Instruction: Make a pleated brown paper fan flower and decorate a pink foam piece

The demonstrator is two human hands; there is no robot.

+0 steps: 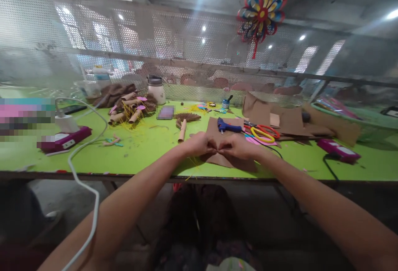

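My left hand point(200, 143) and my right hand point(236, 145) meet knuckle to knuckle over a brown paper sheet point(231, 162) on the green table point(149, 150). Both are closed in a pinch, fingertips together at the middle, and what they grip is too small to make out. Thin yellow strands point(192, 167) trail below the hands at the table's front edge. A blue glue gun point(227, 127) lies just beyond the hands on another brown sheet. Scissors with red and yellow handles point(263, 132) lie to its right.
A folded brown paper fan point(185, 118) and a paper roll point(182, 131) lie left of centre. Rolled paper tubes with yellow strands point(129, 111) sit at the back left. A white charger and cable point(72, 138) run off the front edge. Brown card pieces point(289, 119) lie right, with a magenta box point(338, 150).
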